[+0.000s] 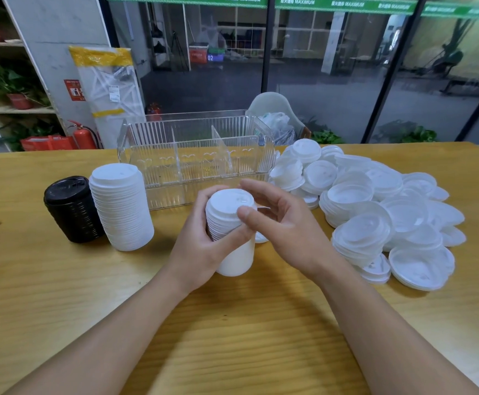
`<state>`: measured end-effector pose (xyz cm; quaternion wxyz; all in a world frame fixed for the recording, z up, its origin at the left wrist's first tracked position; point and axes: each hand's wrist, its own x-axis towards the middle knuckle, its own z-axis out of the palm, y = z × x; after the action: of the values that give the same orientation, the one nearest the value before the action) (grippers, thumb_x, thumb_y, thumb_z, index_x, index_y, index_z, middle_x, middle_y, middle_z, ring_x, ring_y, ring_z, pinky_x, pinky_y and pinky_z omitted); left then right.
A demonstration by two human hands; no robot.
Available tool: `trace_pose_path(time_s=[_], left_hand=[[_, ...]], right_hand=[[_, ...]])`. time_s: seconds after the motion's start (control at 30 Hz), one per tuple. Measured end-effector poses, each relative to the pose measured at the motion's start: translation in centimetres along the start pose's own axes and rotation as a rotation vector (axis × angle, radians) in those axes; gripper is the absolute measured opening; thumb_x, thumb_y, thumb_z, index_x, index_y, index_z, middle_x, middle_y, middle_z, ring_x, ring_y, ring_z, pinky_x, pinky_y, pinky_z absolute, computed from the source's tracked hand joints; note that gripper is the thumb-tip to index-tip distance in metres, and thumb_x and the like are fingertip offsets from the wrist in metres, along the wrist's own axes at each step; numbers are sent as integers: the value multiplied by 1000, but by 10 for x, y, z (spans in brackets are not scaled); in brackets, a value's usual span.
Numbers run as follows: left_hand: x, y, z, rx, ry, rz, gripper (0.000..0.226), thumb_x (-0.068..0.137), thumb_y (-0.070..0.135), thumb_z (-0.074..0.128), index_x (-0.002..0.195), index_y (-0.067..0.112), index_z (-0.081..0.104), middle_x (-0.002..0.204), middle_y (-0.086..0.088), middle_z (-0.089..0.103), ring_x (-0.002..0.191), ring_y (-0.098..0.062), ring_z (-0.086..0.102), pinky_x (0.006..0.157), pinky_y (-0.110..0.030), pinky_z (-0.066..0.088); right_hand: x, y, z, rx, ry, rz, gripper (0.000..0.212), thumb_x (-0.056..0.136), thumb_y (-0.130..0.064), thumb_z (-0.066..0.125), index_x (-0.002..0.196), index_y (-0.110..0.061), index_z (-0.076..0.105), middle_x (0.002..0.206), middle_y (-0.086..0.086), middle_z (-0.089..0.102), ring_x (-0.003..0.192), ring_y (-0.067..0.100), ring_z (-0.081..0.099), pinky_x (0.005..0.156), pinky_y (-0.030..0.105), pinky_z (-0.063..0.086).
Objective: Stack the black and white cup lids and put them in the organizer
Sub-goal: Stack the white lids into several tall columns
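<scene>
— Over the middle of the table [61,280], what am I looking at?

— From where I sit, my left hand [195,249] is wrapped round a stack of white lids [227,212], fingers and thumb curled about its side, so it is gripping that stack and holding it upright just above the wood. I judge the grip sits low and to the side so the top stays free for the next lid.

— And the right hand [278,220]?

— It sits beside the top of the same stack, thumb touching the rim of the uppermost lid, fingers arched over the far edge and holding nothing of their own. I read it as loosely open, squaring the top lid down so it nests.

— Where does the rest of the job stand?

— A finished white stack [121,203] and a black stack [71,209] stand upright side by side at the left, touching or very nearly so, parked near the organizer [195,155] but not yet inside it. The organizer is a clear ribbed box with dividers, just behind my hands; its compartments look bare from here. The loose pile of white lids [375,206] lies to the right, close to my right hand, which I take to be why it feeds and the left one holds.

— Any worry?

— The pile is still large, so stacking is far from over, I reckon. A tall stack held from one side could lean if the top lid is not seated.
</scene>
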<state>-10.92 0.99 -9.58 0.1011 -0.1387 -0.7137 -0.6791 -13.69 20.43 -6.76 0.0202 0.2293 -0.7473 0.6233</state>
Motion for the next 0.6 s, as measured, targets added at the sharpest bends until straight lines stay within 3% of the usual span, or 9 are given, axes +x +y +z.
trace_pose_path(time_s=[0.07, 0.17, 0.27, 0.37, 0.5, 0.6], left_hand=[[1, 0, -4, 6, 17, 5, 77, 84, 35, 94, 147, 23, 51, 132, 5, 72, 120, -18, 72, 92, -28, 60], [3, 0, -14, 29, 65, 12, 80, 77, 47, 91, 145, 26, 53, 132, 8, 72, 120, -14, 71, 91, -23, 58], [4, -2, -20, 41, 93, 10, 77, 78, 47, 90, 143, 29, 54, 131, 8, 73, 118, -13, 71, 91, -23, 58], [5, -4, -20, 50, 99, 13, 76, 78, 45, 92, 143, 30, 54, 131, 8, 72, 119, -13, 71, 91, -23, 58], [4, -4, -20, 57, 104, 16, 73, 81, 39, 92, 143, 29, 54, 130, 8, 72, 118, -12, 71, 91, -22, 57], [5, -4, -20, 61, 102, 17, 71, 82, 36, 90, 143, 28, 54, 130, 8, 72, 118, -11, 71, 90, -22, 57]], right_hand=[[0, 2, -10, -29, 42, -7, 42, 102, -31, 76, 144, -28, 68, 137, -15, 72, 134, 5, 63, 116, 42, 50], [-1, 12, -28, -342, 88, 3, 37, 100, -23, 76, 133, -37, 73, 134, -24, 70, 131, -3, 59, 117, 39, 47], [-2, 23, -30, -609, -2, 17, 46, 93, -14, 76, 133, -36, 72, 141, -26, 62, 136, -5, 48, 122, 38, 40], [-2, 29, -23, -761, -86, 9, 48, 91, -13, 79, 136, -28, 73, 146, -21, 59, 129, -10, 33, 125, 39, 30], [1, 37, -19, -837, -81, -39, 31, 89, -15, 86, 119, -21, 81, 136, -13, 69, 134, 13, 51, 119, 46, 37], [2, 41, -18, -828, -52, -76, 13, 91, -18, 86, 103, -23, 82, 123, -15, 75, 120, 10, 60, 112, 44, 44]])
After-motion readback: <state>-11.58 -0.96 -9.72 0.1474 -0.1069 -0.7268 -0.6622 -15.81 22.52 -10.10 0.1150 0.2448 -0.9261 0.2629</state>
